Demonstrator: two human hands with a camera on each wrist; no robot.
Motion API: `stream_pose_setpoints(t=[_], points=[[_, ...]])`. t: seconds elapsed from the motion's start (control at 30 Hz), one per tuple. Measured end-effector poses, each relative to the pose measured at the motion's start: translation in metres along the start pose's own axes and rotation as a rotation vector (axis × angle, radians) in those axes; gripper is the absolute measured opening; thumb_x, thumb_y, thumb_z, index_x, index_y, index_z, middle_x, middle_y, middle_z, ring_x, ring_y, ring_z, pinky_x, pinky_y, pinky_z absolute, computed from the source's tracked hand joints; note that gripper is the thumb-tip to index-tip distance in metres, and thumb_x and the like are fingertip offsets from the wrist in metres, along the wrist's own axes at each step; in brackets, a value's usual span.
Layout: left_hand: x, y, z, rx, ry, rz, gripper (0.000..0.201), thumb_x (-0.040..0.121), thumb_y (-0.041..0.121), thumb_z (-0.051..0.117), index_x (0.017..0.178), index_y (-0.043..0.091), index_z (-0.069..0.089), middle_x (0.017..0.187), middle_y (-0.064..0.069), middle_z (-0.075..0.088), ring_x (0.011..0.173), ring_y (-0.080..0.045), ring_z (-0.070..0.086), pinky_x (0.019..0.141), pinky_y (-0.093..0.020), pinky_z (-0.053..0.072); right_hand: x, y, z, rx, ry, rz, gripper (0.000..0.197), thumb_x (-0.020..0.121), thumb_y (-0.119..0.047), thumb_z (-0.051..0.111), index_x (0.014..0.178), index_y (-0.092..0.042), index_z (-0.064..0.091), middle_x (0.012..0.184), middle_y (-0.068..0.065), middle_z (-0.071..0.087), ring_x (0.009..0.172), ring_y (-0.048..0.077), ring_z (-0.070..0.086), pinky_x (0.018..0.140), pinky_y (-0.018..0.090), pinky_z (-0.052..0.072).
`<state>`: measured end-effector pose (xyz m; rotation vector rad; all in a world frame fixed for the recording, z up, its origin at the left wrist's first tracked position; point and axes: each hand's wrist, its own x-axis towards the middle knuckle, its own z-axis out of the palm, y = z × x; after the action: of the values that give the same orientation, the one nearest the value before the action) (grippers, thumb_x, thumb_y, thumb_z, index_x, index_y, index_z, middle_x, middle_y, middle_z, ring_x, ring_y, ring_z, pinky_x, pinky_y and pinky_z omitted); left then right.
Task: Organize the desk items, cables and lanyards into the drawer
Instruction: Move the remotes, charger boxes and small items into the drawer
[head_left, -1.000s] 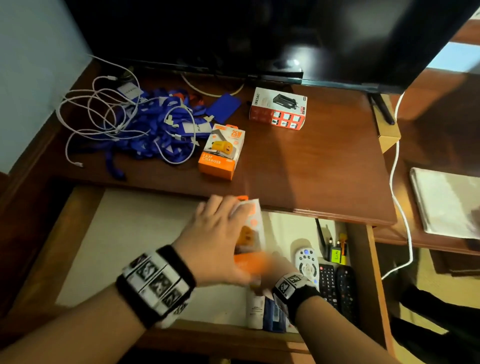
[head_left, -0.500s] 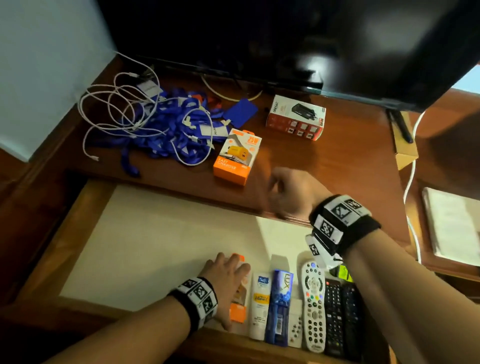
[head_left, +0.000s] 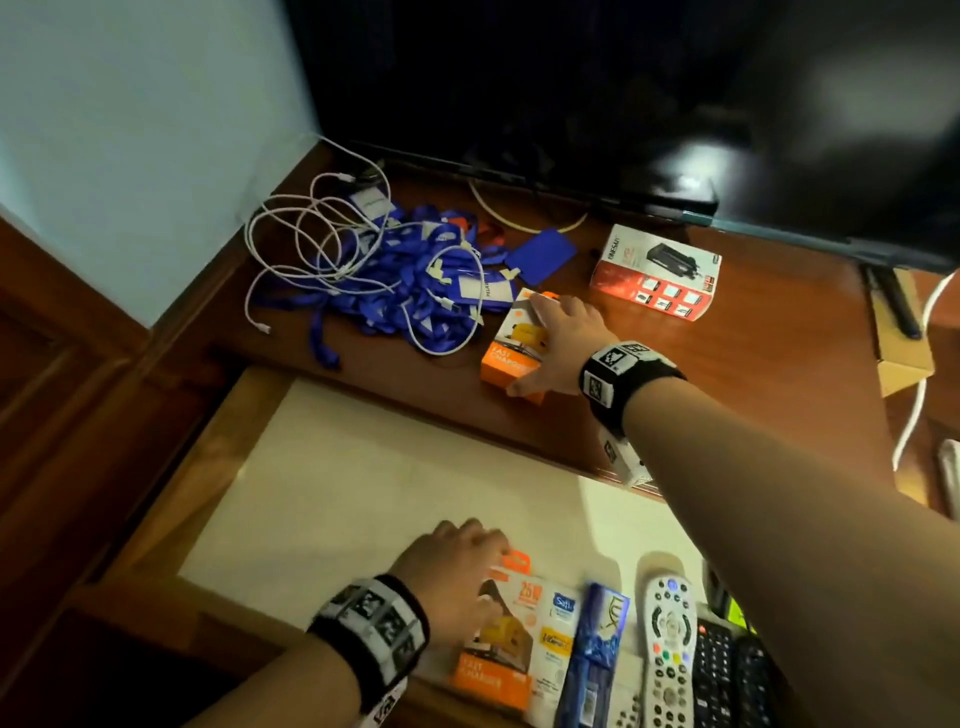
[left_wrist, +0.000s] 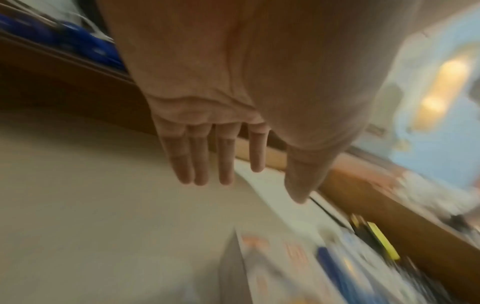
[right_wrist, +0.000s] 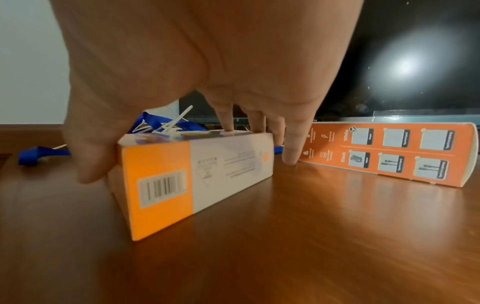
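Note:
An orange and white charger box (head_left: 506, 358) (right_wrist: 182, 181) lies on the wooden desk. My right hand (head_left: 524, 348) (right_wrist: 166, 152) grips it, thumb on the near end and fingers over the top and far side. A second orange charger box (head_left: 498, 654) lies in the open drawer (head_left: 363, 493), by its front edge. My left hand (head_left: 462, 566) (left_wrist: 246, 179) hovers at that box's left edge with straight fingers, holding nothing. A heap of blue lanyards (head_left: 415, 291) tangled with white cables (head_left: 311, 244) sits at the desk's back left.
A red and white adapter box (head_left: 654, 273) (right_wrist: 389, 152) lies right of my right hand. A blue card (head_left: 540, 249) lies by the lanyards. In the drawer's front right are two tubes (head_left: 558, 639), a white remote (head_left: 667, 639) and black remotes (head_left: 727, 670). A TV (head_left: 623, 104) stands behind.
My right hand has moved from the desk's front edge onto the orange box on the desk and gripped it. My left hand has come off the box in the drawer.

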<state>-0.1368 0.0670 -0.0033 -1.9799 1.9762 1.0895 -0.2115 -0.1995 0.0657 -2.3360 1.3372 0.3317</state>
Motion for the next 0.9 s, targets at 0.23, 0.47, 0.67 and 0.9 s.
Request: stream_pose_setpoints(t=[0.23, 0.47, 0.67, 0.9], points=[[-0.004, -0.020, -0.128, -0.321, 0.842, -0.188, 0.027, 0.092, 0.049, 0.070, 0.083, 0.025, 0.061, 0.072, 0.009, 0.064, 0.069, -0.013, 0.062, 0.067, -0.033, 0.051, -0.049, 0.019, 0.034, 0.056, 0.093, -0.015, 0.132, 0.046, -0.071, 0.087, 0.154, -0.035, 0.020, 0.154, 0.003, 0.032, 0.143, 0.032, 0.029, 0.116, 0.049, 0.038], [0.124, 0.061, -0.252, 0.025, 0.721, 0.063, 0.065, 0.084, 0.049, 0.078, 0.139, 0.031, 0.047, 0.130, -0.003, 0.058, 0.121, -0.028, 0.053, 0.099, -0.044, 0.048, -0.126, 0.035, 0.079, 0.149, 0.148, -0.064, 0.137, 0.043, -0.075, 0.081, 0.156, -0.037, 0.015, 0.157, 0.004, 0.029, 0.142, 0.033, 0.030, 0.115, 0.051, 0.039], [0.230, 0.102, -0.278, 0.432, 0.326, 0.092, 0.129, 0.066, 0.046, 0.095, 0.165, 0.029, 0.014, 0.169, -0.008, 0.024, 0.151, -0.040, 0.028, 0.121, -0.056, 0.033, -0.175, 0.017, 0.106, 0.137, 0.050, -0.159, 0.137, 0.050, -0.077, 0.081, 0.158, -0.044, 0.003, 0.162, 0.005, 0.024, 0.145, 0.030, 0.026, 0.117, 0.049, 0.037], [0.267, 0.081, -0.252, 0.565, 0.350, 0.112, 0.097, 0.080, 0.038, 0.081, 0.159, 0.024, 0.026, 0.158, -0.013, 0.027, 0.141, -0.040, 0.036, 0.112, -0.057, 0.042, -0.196, -0.003, 0.125, 0.127, -0.081, -0.146, 0.130, 0.061, -0.069, 0.083, 0.152, -0.058, -0.010, 0.163, 0.008, 0.010, 0.149, 0.034, 0.012, 0.119, 0.049, 0.027]])
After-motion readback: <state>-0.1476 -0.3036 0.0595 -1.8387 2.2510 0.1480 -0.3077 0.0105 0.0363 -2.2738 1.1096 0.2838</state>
